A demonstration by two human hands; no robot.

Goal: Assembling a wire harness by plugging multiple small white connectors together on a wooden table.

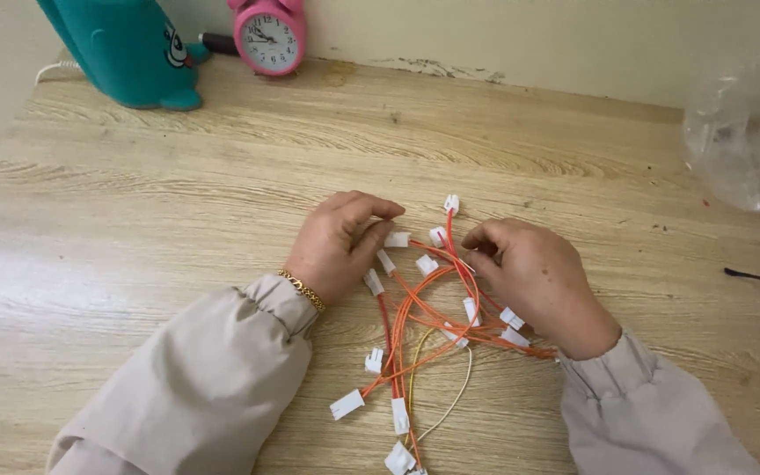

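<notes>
A bundle of orange wires (424,321) with white plugs is spread on the table (134,220) between both hands. One plug (397,239) is pinched by the left hand (340,246); a wire is gripped by the right hand (534,281) near another plug (437,236). Sorting or separating of the leads is judged to be in hand; a steady pull along one wire would be called for. The bundle's lower end is cut off, and the right fingertips are hidden.

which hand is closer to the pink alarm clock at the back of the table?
Left. The left hand lies below and slightly right of the pink alarm clock, fingers on the wire bundle. The right hand sits farther right and nearer the camera, well away from it.
</notes>
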